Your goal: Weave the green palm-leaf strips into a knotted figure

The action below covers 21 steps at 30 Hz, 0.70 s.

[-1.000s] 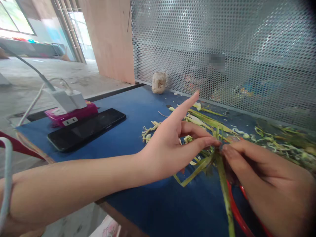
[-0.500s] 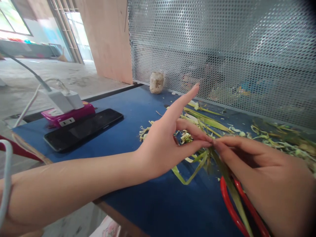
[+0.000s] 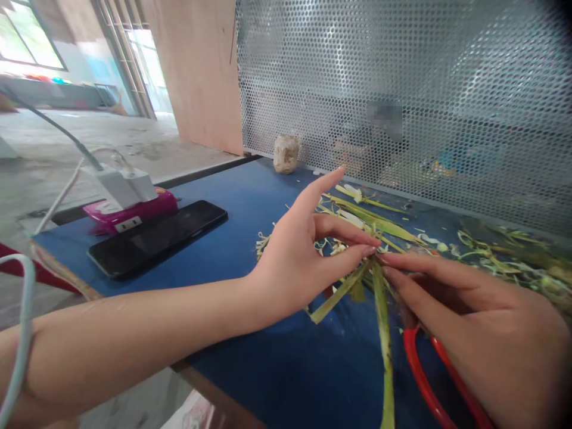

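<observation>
My left hand (image 3: 304,256) pinches the top of a long green plant stem (image 3: 383,339) with thumb and lower fingers, its forefinger stuck out toward the mesh. My right hand (image 3: 473,316) meets it fingertip to fingertip and pinches the same stem. The stem runs down toward me over the blue table top (image 3: 250,202). A green leaf (image 3: 337,293) hangs off the stem to the left. Red-handled scissors (image 3: 429,381) lie under my right hand.
Green and pale plant trimmings (image 3: 500,253) are strewn along the back of the table. A black phone (image 3: 156,237), a pink power strip (image 3: 134,208) with white chargers (image 3: 120,182), and a small beige lump (image 3: 286,153) stand left. A perforated metal screen (image 3: 402,89) walls the far side.
Both hands have kept the pinch on the stem and turned it, so the stem now points more straight toward me. The left forefinger has lowered slightly.
</observation>
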Available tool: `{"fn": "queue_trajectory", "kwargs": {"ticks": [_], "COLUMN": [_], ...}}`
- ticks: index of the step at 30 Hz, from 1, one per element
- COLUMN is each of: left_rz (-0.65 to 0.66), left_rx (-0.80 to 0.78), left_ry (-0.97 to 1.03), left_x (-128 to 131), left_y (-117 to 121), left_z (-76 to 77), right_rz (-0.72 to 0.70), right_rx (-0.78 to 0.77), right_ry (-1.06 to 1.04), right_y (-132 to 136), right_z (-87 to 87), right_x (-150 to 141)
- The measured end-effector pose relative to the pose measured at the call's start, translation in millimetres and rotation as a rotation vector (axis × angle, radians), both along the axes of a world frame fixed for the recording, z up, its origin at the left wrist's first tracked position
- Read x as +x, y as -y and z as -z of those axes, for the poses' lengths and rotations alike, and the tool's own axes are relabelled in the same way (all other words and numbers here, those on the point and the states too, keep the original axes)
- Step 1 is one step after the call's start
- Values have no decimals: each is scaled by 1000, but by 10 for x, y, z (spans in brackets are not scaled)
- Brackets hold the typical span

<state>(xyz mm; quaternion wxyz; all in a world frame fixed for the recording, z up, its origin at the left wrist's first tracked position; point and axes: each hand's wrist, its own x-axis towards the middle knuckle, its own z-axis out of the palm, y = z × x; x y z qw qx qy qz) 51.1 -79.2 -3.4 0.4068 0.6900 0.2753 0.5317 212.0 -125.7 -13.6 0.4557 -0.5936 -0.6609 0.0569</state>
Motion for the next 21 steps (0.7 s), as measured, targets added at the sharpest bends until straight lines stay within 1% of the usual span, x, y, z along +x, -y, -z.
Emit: {"fn": "queue_trajectory", "kwargs": {"ticks": [2, 5, 10, 14, 16, 19, 20, 21], "left_rz": [12, 19, 4, -6, 10, 44, 47, 44], "left_rx": [1, 19, 74, 126, 229, 535, 619, 664], "left_ry": [-25, -68, -127, -165, -193, -271, -300, -319], "left_x": [-1, -3, -5, -17, -31, -59, -67, -75], "left_y": [-3, -6, 16, 44, 39, 16, 12, 11], "left_z": [7, 12, 14, 26, 37, 46, 45, 42], "right_rz": [37, 39, 34, 29, 29, 18, 20, 28], "right_rx": [98, 130, 99, 141, 155, 82, 56, 42], "right_ry": [113, 182, 158, 138, 133, 140, 147, 149], "right_y": [4, 25, 53, 57, 59, 52, 46, 38], "right_z": [-17, -45, -51, -18, -19, -55, -69, -81], "right_x": [-20, -54, -66, -24, -11, -15, -20, -25]}}
